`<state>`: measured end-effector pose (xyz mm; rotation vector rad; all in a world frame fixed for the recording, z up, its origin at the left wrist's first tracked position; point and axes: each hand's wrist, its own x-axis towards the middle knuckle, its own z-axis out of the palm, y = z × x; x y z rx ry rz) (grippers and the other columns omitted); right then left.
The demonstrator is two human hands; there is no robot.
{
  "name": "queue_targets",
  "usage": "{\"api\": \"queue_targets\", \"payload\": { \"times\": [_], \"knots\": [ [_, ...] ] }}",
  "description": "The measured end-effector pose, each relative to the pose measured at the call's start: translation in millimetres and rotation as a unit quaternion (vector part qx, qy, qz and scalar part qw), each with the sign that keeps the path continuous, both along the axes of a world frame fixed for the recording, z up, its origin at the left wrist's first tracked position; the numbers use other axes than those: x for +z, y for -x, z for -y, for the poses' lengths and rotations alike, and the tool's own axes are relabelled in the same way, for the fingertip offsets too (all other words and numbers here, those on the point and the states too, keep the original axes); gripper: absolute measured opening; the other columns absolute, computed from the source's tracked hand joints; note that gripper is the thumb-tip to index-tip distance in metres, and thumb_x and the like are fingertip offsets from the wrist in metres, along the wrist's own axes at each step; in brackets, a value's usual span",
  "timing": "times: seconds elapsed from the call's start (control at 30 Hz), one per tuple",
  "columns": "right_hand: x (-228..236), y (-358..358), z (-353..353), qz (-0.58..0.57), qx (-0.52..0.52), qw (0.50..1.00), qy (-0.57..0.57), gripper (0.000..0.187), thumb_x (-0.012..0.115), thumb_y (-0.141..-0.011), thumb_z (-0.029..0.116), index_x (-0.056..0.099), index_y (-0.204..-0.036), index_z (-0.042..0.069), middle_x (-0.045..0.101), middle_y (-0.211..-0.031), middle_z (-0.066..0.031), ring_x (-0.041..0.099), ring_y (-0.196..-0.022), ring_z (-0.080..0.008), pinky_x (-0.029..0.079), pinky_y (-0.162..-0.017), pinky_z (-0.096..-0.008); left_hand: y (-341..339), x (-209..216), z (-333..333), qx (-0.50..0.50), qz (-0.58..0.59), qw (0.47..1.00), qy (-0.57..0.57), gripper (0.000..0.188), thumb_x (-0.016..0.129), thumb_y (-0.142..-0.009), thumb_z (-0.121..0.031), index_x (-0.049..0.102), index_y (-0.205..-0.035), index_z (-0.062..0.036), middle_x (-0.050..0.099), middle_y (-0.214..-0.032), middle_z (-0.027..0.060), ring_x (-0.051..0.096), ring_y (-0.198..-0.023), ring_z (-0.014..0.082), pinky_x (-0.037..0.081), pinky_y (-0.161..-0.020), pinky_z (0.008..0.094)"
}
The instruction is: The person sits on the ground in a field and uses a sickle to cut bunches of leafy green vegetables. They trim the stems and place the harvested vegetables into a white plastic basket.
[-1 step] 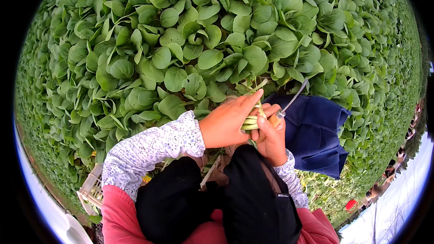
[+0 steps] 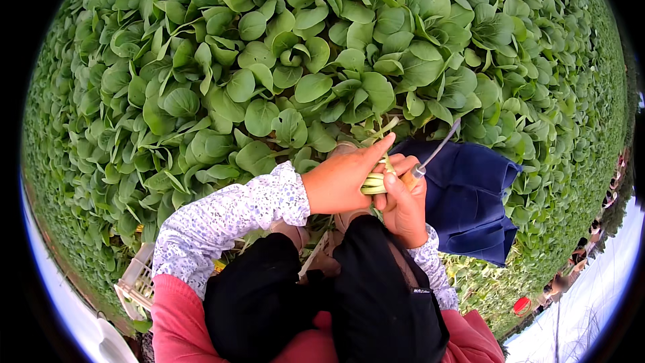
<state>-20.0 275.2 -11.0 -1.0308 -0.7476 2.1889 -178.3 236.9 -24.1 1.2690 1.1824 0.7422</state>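
one spread of leafy green plants, far too many to count, fills the ground beyond the two hands and to both sides of them. two black trouser legs lie on the near side of the hands. one dark blue cloth is spread just to the right of the right hand, and one pale crate, cut off from full view, stands well to the left of the left hand and nearer the body. two patterned sleeves reach to the wrists, one per arm.

of the two hands, the left hand shows its back, index finger stretched out; its palm side is hidden, so i cannot tell how firmly it grips. the right hand is curled around one tool, whose metal shank points away from it over the cloth's edge. a few pale green stems, perhaps three or four, lie between the hands, running from under the left palm to the right fingers.
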Motion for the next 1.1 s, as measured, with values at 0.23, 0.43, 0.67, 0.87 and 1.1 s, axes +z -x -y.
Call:
{"api": "queue_targets", "payload": {
  "times": [0.23, 0.43, 0.67, 0.87, 1.1],
  "knots": [
    [-0.9, -13.4, -16.0, 0.124, -0.136, 0.979, -0.082, 0.013, 0.063, -0.087, 0.012, 0.054, -0.090, 0.002, 0.054, -0.077, -0.0025, 0.043, -0.051, -0.0059, 0.033, -0.044, -0.0207, -5.5, -6.7, -33.9, -0.054, -0.197, 0.977, -0.064, 0.069, 0.062, -0.068, -0.006, 0.034, -0.130, 0.0059, 0.061, -0.087, 0.0198, 0.061, -0.071, 0.0377, 0.050, -0.062, 0.0422],
    [-1.8, -27.7, -44.8, 0.326, -0.141, 0.916, -0.184, 0.022, 0.061, -0.091, 0.022, 0.052, -0.082, 0.005, 0.047, -0.058, 0.0012, 0.038, -0.045, -0.0036, 0.029, -0.042, -0.0179, 9.3, -49.6, -46.7, -0.075, -0.496, 0.822, -0.272, 0.017, 0.059, -0.069, -0.010, 0.059, -0.083, -0.0013, 0.059, -0.109, 0.0207, 0.061, -0.067, 0.0206, 0.050, -0.058, 0.0332],
    [-24.0, -24.2, -37.6, 0.398, 0.177, 0.880, -0.187, 0.029, 0.049, -0.097, 0.028, 0.057, -0.097, 0.001, 0.051, -0.063, 0.0001, 0.043, -0.048, -0.0044, 0.035, -0.045, -0.0200, 71.3, -97.8, -17.8, -0.108, -0.594, 0.764, -0.226, 0.034, 0.058, -0.070, -0.011, 0.062, -0.103, -0.0010, 0.060, -0.112, 0.0137, 0.060, -0.082, 0.0199, 0.051, -0.069, 0.0298],
    [-100.1, -4.0, -47.7, 0.442, 0.247, 0.808, -0.302, 0.032, 0.050, -0.096, 0.022, 0.056, -0.122, 0.006, 0.062, -0.084, -0.0089, 0.056, -0.063, -0.0150, 0.047, -0.059, -0.0267, 83.1, -130.7, 19.8, -0.030, -0.557, 0.791, -0.253, 0.034, 0.058, -0.071, -0.010, 0.061, -0.104, 0.0001, 0.059, -0.116, 0.0114, 0.060, -0.089, 0.0203, 0.052, -0.077, 0.0300],
    [-137.6, 1.2, -56.7, 0.478, 0.252, 0.760, -0.362, 0.030, 0.052, -0.093, 0.018, 0.057, -0.119, 0.003, 0.063, -0.106, -0.0202, 0.062, -0.092, -0.0329, 0.048, -0.081, -0.0344, 85.2, -133.4, 21.6, -0.039, -0.568, 0.777, -0.268, 0.030, 0.058, -0.069, -0.011, 0.062, -0.096, 0.0001, 0.060, -0.110, 0.0142, 0.060, -0.086, 0.0217, 0.052, -0.076, 0.0313]
  ]
}}
